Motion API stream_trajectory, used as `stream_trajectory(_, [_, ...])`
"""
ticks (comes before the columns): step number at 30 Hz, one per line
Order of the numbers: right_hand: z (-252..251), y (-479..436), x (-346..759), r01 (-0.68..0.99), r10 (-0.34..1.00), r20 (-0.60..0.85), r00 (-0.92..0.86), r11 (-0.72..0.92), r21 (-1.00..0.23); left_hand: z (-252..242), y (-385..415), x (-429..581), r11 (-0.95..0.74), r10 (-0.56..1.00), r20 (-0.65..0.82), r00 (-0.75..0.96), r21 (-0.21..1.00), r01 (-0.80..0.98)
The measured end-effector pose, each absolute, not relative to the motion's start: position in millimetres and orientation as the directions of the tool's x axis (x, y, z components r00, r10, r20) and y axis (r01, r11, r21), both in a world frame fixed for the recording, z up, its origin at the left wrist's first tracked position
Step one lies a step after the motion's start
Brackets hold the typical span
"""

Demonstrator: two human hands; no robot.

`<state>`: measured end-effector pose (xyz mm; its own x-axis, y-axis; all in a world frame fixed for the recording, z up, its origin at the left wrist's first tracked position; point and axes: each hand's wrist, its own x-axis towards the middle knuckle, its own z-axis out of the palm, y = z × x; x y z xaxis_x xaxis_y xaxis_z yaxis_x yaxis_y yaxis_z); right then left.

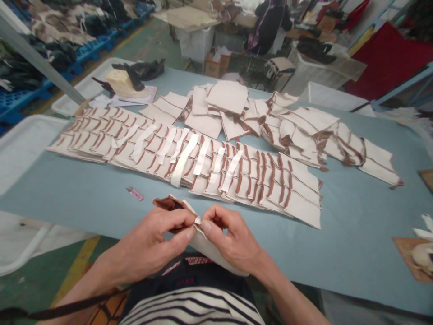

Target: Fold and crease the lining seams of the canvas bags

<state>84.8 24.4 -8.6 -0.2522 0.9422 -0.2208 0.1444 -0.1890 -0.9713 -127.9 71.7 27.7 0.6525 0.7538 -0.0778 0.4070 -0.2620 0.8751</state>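
Both hands meet at the near edge of the blue table (358, 225). My left hand (152, 243) and my right hand (233, 239) pinch the same cream fabric piece with brown trim (206, 246), fingertips touching at its top edge. The piece's brown end sticks up behind my left fingers. Just beyond lies a long overlapped row of similar cream pieces with brown strips (203, 162), some crossed by white tape strips (184, 158).
A small pink clipper (135, 194) lies left of my hands. More cream pieces are piled at the back (297, 126). White trays (23, 149) stand left, a yellowish block with dark gloves (126, 81) behind. Brown boards (412, 257) sit at right.
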Motion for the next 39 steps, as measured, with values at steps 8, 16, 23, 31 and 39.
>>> stream_trajectory(8, [-14.1, 20.2, 90.9, 0.472, 0.942, 0.267, -0.205, 0.334, -0.816, 29.5, 72.0, -125.3, -0.259, 0.768, -0.08, 0.636, 0.869, 0.422])
stream_trajectory(16, [3.5, 19.4, 89.4, 0.496, 0.957, 0.267, -0.109, 0.285, -0.82, 29.6, 65.0, -113.3, -0.293, 0.789, -0.044, 0.613, 0.85, 0.438])
stream_trajectory(23, [5.3, 11.1, 70.9, 0.402, 0.995, 0.095, 0.03, 0.075, -0.913, 24.3, 60.0, -106.2, -0.208, 0.795, -0.063, 0.603, 0.906, 0.369])
stream_trajectory(31, [6.5, 10.1, 68.7, 0.149, 0.996, -0.088, 0.018, -0.09, -0.985, 17.9, 49.2, -101.2, -0.116, 0.857, -0.051, 0.512, 0.95, 0.29])
stream_trajectory(39, [7.4, -8.2, 67.7, 0.223, 0.998, -0.051, 0.025, -0.055, -0.973, 16.1, 47.9, -106.7, -0.114, 0.827, -0.06, 0.559, 0.956, 0.272])
